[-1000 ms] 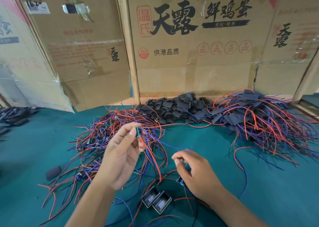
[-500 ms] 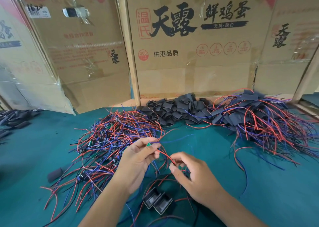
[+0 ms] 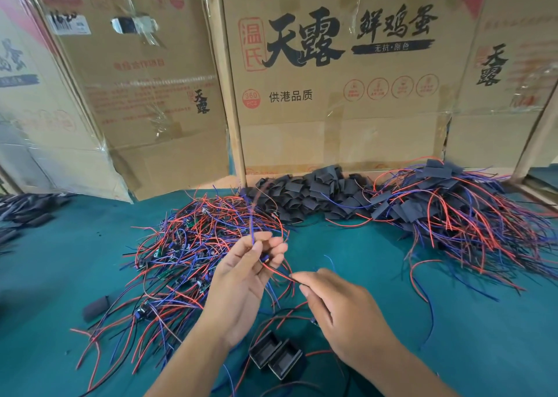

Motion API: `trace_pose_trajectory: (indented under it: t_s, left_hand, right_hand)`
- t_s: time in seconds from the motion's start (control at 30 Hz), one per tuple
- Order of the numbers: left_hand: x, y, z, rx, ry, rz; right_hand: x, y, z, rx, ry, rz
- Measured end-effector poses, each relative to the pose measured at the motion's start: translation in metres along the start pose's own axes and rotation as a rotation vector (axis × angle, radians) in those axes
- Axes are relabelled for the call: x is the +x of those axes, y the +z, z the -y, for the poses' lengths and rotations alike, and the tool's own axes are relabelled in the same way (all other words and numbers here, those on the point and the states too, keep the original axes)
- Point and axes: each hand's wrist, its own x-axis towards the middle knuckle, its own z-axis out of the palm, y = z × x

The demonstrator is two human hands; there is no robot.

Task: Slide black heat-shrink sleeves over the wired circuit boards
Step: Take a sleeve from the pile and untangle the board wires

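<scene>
Since the board is tiny, light and floppy-wired, it's pinched by curled left hand fingers just right of the wire heap, its red wire nipped in right hand fingertips, best held by the edges.

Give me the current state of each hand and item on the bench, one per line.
left hand: raised, grip pinching a small wired board
wired board: bare, no sleeve on it yet
right hand: grip pinching the board's red wire
two open sleeves: lying by the wrists, untouched
loose sleeve pile: heaped at the cardboard
unsleeved boards pile: tangled, left
sleeved pile: heaped, right
</scene>
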Motion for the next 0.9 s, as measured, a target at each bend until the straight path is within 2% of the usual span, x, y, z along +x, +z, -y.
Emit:
trace_pose_trajectory:
  t_s: [0.2,0.33,0.5,0.57,0.67,0.7,0.8,0.9]
  left_hand:
    - [0.001,0.003,0.005,-0.180,-0.141,0.030]
    - [-0.004,0.000,0.007,-0.031,-0.278,0.187]
    - [-0.001,-0.003,0.008,0.123,-0.360,0.131]
    - [-0.002,-0.004,0.009,0.159,-0.350,0.120]
    - [0.001,-0.005,0.009,0.115,-0.250,0.074]
    - [0.003,-0.005,0.008,0.090,-0.211,0.052]
    - [0.006,-0.005,0.010,0.053,-0.161,0.037]
    - [0.005,-0.003,0.016,0.001,-0.198,0.061]
  right_hand:
    - [0.004,-0.008,-0.006,-0.230,-0.040,-0.140]
    - [0.004,-0.011,-0.013,-0.282,-0.060,-0.163]
    - [0.006,-0.018,-0.020,-0.289,-0.116,-0.121]
    - [0.005,-0.020,-0.022,-0.209,-0.093,-0.069]
    - [0.014,-0.033,-0.027,0.240,0.223,0.057]
    - [0.025,-0.038,-0.035,0.281,0.292,0.077]
    - [0.074,-0.043,-0.069,0.090,0.373,0.218]
    - [0.130,-0.022,-0.092,-0.050,0.400,0.357]
